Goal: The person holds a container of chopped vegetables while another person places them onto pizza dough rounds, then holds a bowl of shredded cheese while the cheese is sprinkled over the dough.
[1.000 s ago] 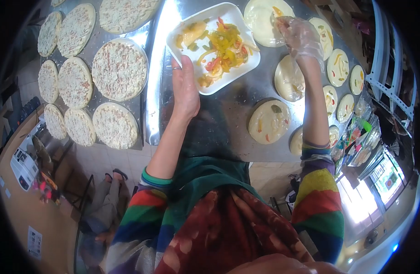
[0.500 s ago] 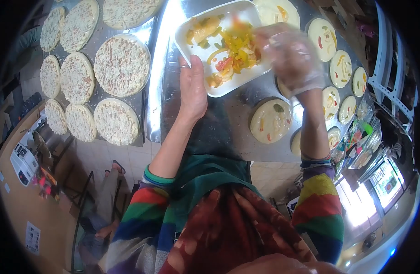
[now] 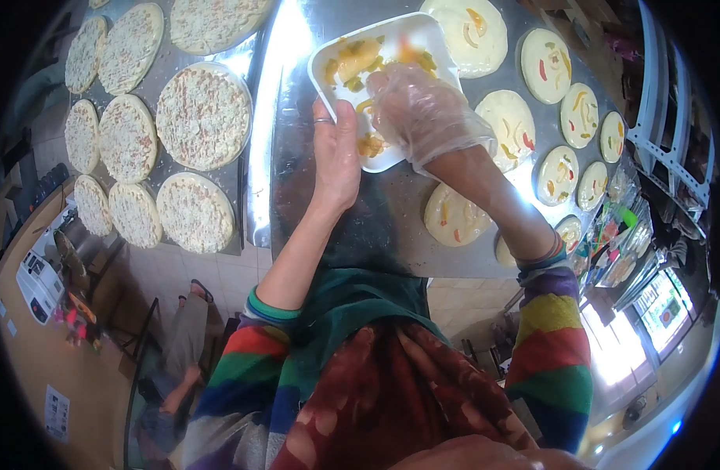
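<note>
My left hand (image 3: 336,153) grips the near left edge of a white tray (image 3: 328,70), thumb on the rim, and holds it tilted over the metal table. Inside are yellow, green and red pepper strips (image 3: 356,59). My right hand (image 3: 422,110), in a clear plastic glove, is down in the tray with its fingers curled over the pepper strips; the fingertips are partly hidden. Close beside the tray lie round dough bases with a few pepper strips on top, among them one base (image 3: 505,125) to the right and another (image 3: 456,215) below my right forearm.
More topped bases (image 3: 545,66) stand in rows on the right of the metal table (image 3: 360,227). On the left, a second surface carries several rounds covered in pale crumbly topping (image 3: 203,117). Plastic-wrapped items (image 3: 618,235) lie at far right. A person (image 3: 180,352) is at lower left.
My right hand has moved left from the tray's right side into the tray, covering the middle pepper strips. The tray has shifted slightly, still held by my left hand.
</note>
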The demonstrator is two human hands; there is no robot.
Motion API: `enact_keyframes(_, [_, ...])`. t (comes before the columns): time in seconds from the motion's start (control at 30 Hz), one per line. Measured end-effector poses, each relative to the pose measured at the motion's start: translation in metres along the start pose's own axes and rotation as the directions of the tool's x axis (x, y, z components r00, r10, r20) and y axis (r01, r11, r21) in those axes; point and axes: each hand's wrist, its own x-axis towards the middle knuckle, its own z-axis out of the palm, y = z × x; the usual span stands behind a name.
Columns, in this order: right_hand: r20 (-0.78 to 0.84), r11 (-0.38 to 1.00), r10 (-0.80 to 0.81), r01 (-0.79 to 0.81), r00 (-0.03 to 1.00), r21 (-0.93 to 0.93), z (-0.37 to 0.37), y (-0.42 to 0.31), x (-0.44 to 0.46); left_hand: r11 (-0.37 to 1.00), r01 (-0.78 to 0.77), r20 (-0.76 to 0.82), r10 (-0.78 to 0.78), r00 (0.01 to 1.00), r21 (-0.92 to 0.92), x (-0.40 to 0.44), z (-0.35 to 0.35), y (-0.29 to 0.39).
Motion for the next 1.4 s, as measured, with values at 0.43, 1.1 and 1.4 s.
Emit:
enact_keyframes(0.43, [-0.123, 0.787, 0.61, -0.581, 0.783, 0.207, -0.016, 0.181, -0.006, 0.991, 0.069, -0.036, -0.074, 0.997, -0.116, 0.014, -0.019, -0.006])
enact_keyframes(1.1, [-0.213, 0.952, 0.221, -0.163, 0.952, 0.259, -0.039, 0.045, -0.009, 0.999, -0.041, -0.005, 0.041, 0.999, -0.007, -0.001, 0.001, 0.003])
enact_keyframes(1.4, [-0.358, 0.984, 0.157, -0.114, 0.92, 0.139, 0.02, 0.045, -0.007, 0.996, -0.06, -0.011, 0.06, 0.998, -0.067, -0.009, 0.008, 0.004])
